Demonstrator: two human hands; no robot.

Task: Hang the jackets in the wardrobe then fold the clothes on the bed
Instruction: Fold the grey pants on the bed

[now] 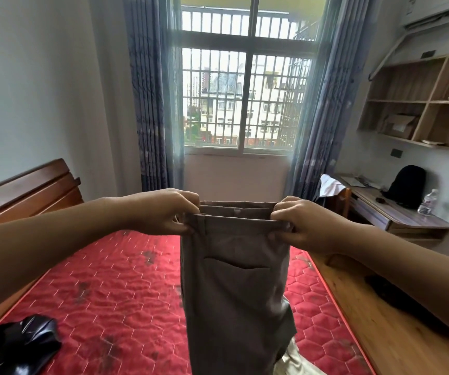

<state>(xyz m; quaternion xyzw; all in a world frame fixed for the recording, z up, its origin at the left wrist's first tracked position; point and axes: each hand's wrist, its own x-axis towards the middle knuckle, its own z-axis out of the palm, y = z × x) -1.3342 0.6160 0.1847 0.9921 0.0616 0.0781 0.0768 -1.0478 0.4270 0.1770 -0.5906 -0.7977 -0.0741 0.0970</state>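
The trousers (234,280) in my fingers (281,215) are matt woven cloth. Below them the red mattress (104,288) is quilted, faintly shiny; the black garment (20,345) down-left looks glossy, perhaps leather.

Bare left arm (55,247) and left hand (161,212); bare right arm (396,263) and right hand (307,226).

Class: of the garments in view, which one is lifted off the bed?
The brown trousers: the left hand and right hand grip the waistband; the black garment and cream garment lie on the mattress.
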